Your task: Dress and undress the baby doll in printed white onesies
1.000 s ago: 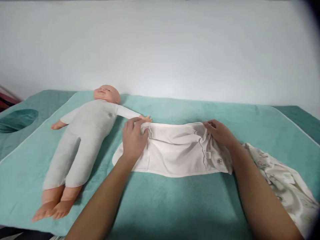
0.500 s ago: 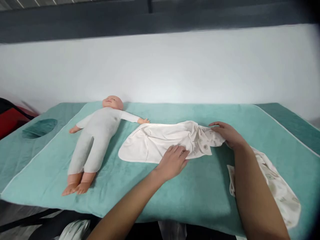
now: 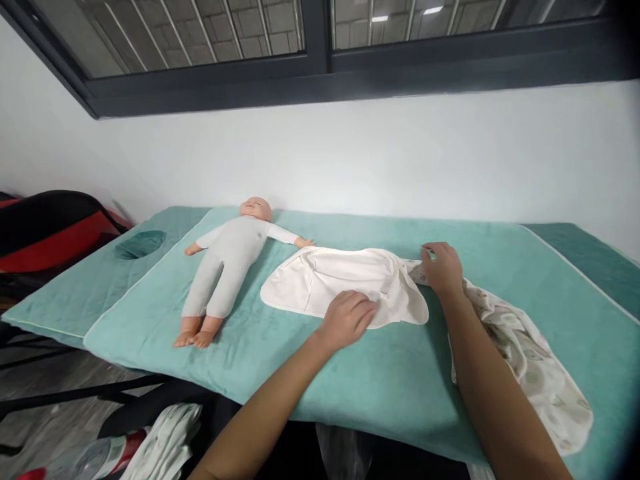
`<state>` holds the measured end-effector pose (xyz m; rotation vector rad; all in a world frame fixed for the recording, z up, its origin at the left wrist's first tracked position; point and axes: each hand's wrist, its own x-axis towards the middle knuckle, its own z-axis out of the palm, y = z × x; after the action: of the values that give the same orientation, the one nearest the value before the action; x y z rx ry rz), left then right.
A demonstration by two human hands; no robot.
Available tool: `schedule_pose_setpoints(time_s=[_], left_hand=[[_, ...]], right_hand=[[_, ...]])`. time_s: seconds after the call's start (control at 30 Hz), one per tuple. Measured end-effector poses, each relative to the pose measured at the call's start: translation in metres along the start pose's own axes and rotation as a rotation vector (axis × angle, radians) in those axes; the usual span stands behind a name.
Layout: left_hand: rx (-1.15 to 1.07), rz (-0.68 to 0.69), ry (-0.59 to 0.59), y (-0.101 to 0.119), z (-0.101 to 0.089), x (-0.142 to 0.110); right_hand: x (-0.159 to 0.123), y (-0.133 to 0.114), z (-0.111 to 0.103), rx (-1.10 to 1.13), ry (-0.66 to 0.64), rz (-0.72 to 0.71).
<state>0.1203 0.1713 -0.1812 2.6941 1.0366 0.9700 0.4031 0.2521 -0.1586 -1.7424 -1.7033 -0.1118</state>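
A white baby swaddle lies spread on the mattress, rounded at its left end, with a small-print strip at its right end. My left hand rests on its near edge, fingers loosely bent and lying on the fabric. At the printed strip, my right hand has its fingers curled in with thumb and forefinger close together, seemingly on the cloth; the hand covers part of the strip. A leaf-printed part of the cloth lies bunched to the right, partly behind my right forearm.
A baby doll in a white suit lies face up on the left, one hand near the swaddle. The green mattress has a hole at its left. Nearby are a red-black chair, folded cloth and a bottle.
The view has tilted up and turned left, showing the window. The swaddle's right end now lies with its plain side up, rounded. My right hand's fingers have curled in.
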Motion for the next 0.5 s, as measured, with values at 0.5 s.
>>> schedule_pose_setpoints(time_s=[0.5], left_hand=[[0.371, -0.089, -0.264, -0.062, -0.074, -0.067]], right_hand=[[-0.027, -0.117, 0.078, -0.139, -0.514, -0.264]])
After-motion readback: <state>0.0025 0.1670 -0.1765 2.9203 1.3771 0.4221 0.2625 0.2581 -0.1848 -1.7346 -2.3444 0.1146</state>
